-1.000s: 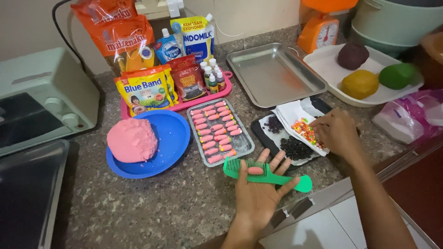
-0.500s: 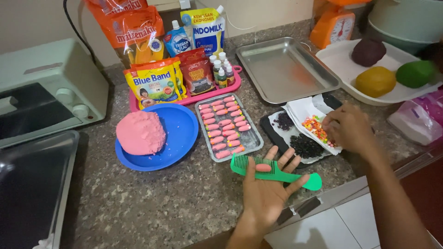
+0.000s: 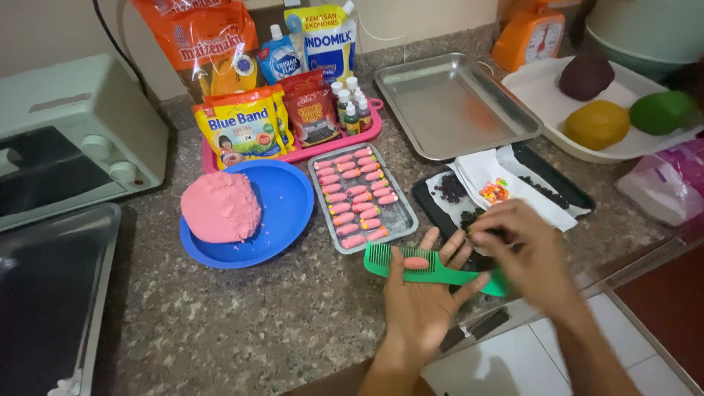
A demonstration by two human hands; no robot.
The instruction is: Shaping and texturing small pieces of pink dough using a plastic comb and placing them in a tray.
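the left hand (image 3: 418,293) lies palm up and open over the counter (image 3: 242,323) edge, a green comb (image 3: 433,269) resting across its fingers. 1 small pink dough piece (image 3: 416,262) sits on the comb's teeth, above the palm. the right hand (image 3: 524,253) hovers just right of it, fingers pinched together near the comb's far end; whether they hold anything i cannot tell. behind the hands stands a small tray (image 3: 400,216) with rows of similar pink pieces, beside a blue plate (image 3: 282,198) bearing a pink dough lump (image 3: 220,207).
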